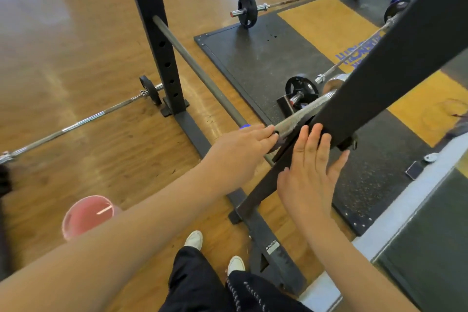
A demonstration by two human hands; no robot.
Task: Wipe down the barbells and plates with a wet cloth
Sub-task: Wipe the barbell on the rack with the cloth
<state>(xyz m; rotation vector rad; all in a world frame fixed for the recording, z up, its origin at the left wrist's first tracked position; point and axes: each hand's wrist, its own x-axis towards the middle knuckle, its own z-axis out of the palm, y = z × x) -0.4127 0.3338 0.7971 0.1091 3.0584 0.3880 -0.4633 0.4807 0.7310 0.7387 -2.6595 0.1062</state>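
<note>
At rack upright | left hand fingers curled around barbell | right hand fingers spread, flat

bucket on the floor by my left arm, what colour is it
Pink bucket, seen in the head view.

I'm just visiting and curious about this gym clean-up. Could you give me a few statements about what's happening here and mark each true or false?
1. The left hand rests on a silver barbell. True.
2. The right hand grips a wet cloth. False: it is open and flat against the black rack post, and no cloth shows.
3. A pink bucket stands on the wooden floor. True.
4. The black mat holds no barbells. False: a loaded barbell's plate sits on it.
</note>
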